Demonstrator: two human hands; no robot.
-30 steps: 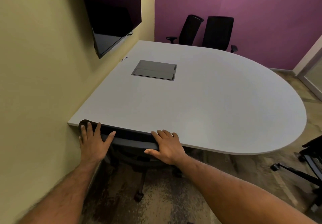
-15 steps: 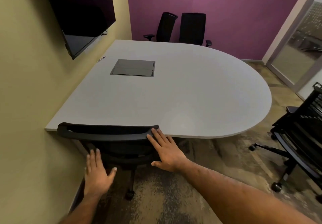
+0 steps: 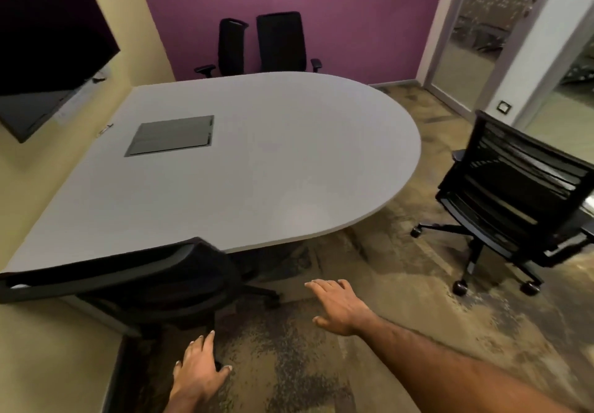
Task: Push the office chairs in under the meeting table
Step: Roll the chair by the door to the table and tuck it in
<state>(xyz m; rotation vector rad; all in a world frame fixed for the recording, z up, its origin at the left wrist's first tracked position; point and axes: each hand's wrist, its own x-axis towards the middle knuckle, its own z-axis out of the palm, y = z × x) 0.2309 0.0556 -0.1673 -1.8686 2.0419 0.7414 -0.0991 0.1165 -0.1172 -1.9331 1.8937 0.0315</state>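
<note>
Both grips had come off the near chair [image 3: 122, 279] since half a second back, when the right one was touching its top rail, and my view had swung right. That chair sat tucked at the straight near edge of the surface [image 3: 273, 162], its back right against the edge, hard by the yellow wall, so I judged that one done. The left grip [image 3: 199, 371] hung low over the carpet, fingers loosely spread, holding nothing. The right grip [image 3: 340, 308] reached out flat, fingers apart, empty too, heading, I guessed, for the next job. That was the mesh chair [image 3: 514, 194], standing well apart from the rounded end and turned side-on. Open floor lay between it and the curve, so rolling room looked good, though the glass partition [image 3: 466, 59] stood not far behind it. The far chairs [image 3: 280, 43] waited by the purple wall, near the far edge.
</note>
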